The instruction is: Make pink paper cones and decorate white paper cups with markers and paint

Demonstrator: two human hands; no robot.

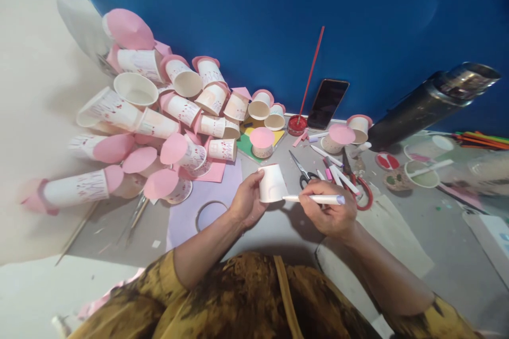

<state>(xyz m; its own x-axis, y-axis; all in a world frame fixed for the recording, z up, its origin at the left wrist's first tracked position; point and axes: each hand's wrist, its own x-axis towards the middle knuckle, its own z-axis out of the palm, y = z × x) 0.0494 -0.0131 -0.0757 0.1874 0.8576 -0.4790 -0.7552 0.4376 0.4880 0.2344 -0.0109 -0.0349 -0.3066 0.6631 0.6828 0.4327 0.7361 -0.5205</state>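
So the plain white paper cup (pixel 272 184) is up off the grey counter (pixel 433 222), right in front of the person, wide mouth downward. Left hand (pixel 249 198) has its fingers pinched around the side, probably to steady it and leave the other side free. Right hand (pixel 330 204) pinches a slim white marker with a lilac end (pixel 318 199), tip by the cup's lower edge; can't tell if it's touching. Black-handled metal scissors (pixel 304 172) lie just past that hand, handy I guess. Decorated white paper cups with pink paper tops (pixel 181 111) are heaped leftward, likely to keep the middle workable. Black phone (pixel 328 104) leans on the blue wall (pixel 254 21), presumably for support.
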